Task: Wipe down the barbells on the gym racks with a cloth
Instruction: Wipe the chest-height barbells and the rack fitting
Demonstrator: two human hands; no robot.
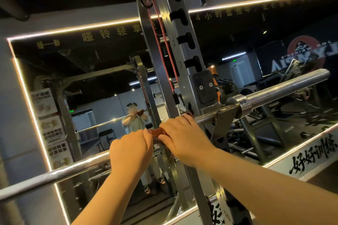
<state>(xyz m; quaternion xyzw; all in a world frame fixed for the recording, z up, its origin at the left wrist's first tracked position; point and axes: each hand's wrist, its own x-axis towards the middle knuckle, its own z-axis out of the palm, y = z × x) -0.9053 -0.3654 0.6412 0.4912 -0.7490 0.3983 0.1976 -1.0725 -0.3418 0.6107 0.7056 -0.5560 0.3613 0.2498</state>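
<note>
The barbell point(54, 173) runs across the view from lower left to upper right. Its thin shaft passes under both hands and its thick chrome sleeve point(285, 86) juts out at the far right end. It lies in a steel bar catch point(225, 117) on the rack upright point(186, 64), which rises just behind the barbell.

A reddish-brown cloth point(157, 132) is draped over the barbell's shaft, just on the near side of the bar catch. It shows in the gap between the two hands, and a small corner peeks out past the right fingertips.

The right hand point(184, 139) lies on top of the cloth with its fingers curled down over the barbell, gripping the cloth against the shaft. The left hand point(130, 151) sits just beside it, farther from the bar catch, with its fingers curled over the barbell and its knuckles touching the cloth's end. I cannot tell whether the cloth reaches under that palm.

A red band point(164, 47) hangs along the rack upright above the barbell. Beyond the barbell stands a large mirror point(102, 82) edged with a lit strip point(34, 115); it reflects the person raising both hands to the bar.
</note>
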